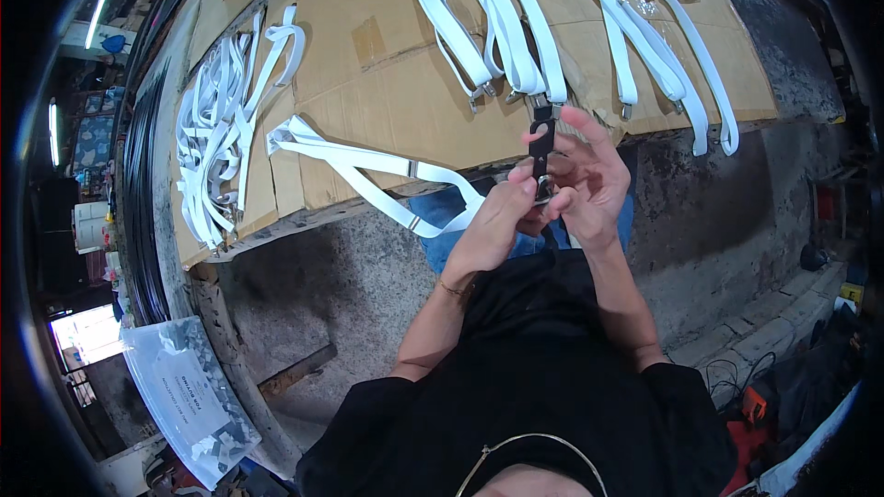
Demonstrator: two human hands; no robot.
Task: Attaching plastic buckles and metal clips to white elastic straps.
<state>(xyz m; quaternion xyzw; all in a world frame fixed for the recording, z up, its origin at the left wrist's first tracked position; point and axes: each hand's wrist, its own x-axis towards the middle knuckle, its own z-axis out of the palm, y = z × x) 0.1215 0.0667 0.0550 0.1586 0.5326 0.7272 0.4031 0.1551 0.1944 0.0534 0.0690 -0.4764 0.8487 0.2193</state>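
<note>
One large cardboard sheet (pixel 341 101), patched with tape, covered the work surface; all positions were noted from it. At its left end lay a tangled heap of white suspenders (pixel 214 133), with metal clips at the near side. Toward its right end a right-hand bunch of white suspenders (pixel 649 32) was spread, some loops reaching past the near edge. Between these two, a middle bunch of white suspenders (pixel 502 14) lay with its clipped ends toward the near edge. Off the left near corner of the sheet stood a translucent plastic bag (pixel 189 405) of small pale pieces. A single white suspender (pixel 368 159) ran from the sheet across its near edge to the left hand (pixel 494 223). Left hand: fingers closed, pinching the lower end of a black strap. Right hand (pixel 594 186): half open, fingers curled around the strap; firmness of grip could not be told. The black strap (pixel 543 152) stood roughly upright at the sheet's near edge, with a small metal fitting (pixel 543 190) at its lower end, partly hidden by fingers.
</note>
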